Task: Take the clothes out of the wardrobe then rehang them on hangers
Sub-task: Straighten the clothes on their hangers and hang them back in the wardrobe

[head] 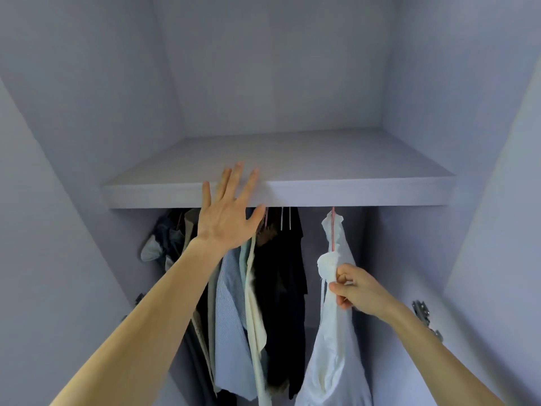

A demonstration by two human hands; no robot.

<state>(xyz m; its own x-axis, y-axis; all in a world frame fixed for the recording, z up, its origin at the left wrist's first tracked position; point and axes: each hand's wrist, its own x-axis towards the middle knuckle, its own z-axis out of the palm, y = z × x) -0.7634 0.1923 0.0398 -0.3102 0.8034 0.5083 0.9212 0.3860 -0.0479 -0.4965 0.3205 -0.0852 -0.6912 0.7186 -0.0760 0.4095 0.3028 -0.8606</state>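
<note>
In the head view the white shirt (336, 361) hangs on a pink hanger (333, 230) under the right part of the shelf (351, 193), the right grip (355, 288) pinching its cloth, the left grip (228, 218) released and spread before the shelf edge; I judge the taking-out step, and next the hanger must be unhooked.

Hanger hooks (333, 221) pass behind shelf (351, 191) front edge, tops hidden. Below shelf, white garment (336, 361) hem cut off at the lower edge.
</note>
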